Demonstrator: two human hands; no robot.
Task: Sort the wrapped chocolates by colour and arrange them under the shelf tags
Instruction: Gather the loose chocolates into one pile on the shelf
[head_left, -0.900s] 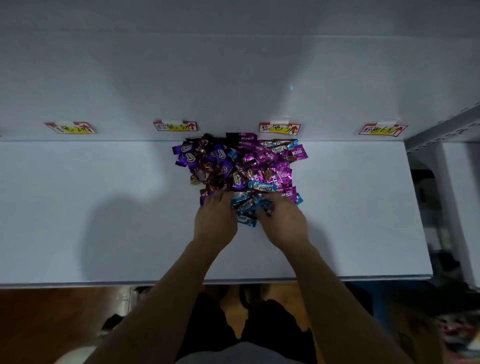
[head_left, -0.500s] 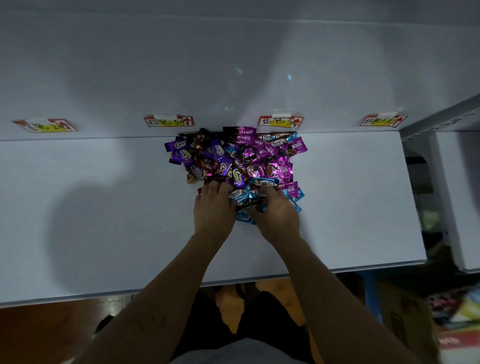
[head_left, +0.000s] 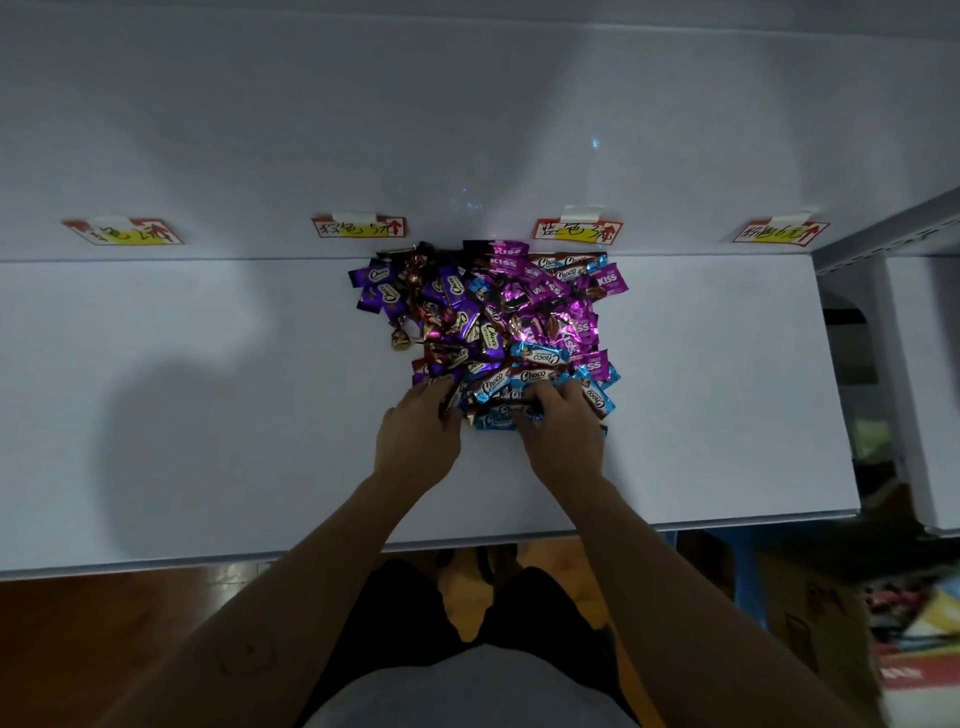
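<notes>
A mixed pile of wrapped chocolates (head_left: 488, 322) lies on the white shelf (head_left: 208, 389), against the back wall. Dark purple ones (head_left: 384, 293) are at its left, pink ones (head_left: 571, 296) at its right, blue ones (head_left: 537, 358) along its near edge, with brown and gold ones (head_left: 400, 338) among them. My left hand (head_left: 415, 439) rests its fingertips on the pile's near left edge. My right hand (head_left: 563, 434) curls fingers and thumb round blue chocolates at the near edge. Four handwritten tags hang on the wall: (head_left: 122, 232), (head_left: 358, 227), (head_left: 577, 231), (head_left: 779, 233).
The pile sits under the two middle tags. Bare shelf surface stretches left of the pile and also to its right (head_left: 727, 389). A grey shelf upright (head_left: 883, 228) bounds the right end. Boxes and packets (head_left: 831, 623) lie on the floor below right.
Both hands have pushed slightly further into the pile's near edge. My right fingers have closed over the blue chocolates. The view has shifted a little.
</notes>
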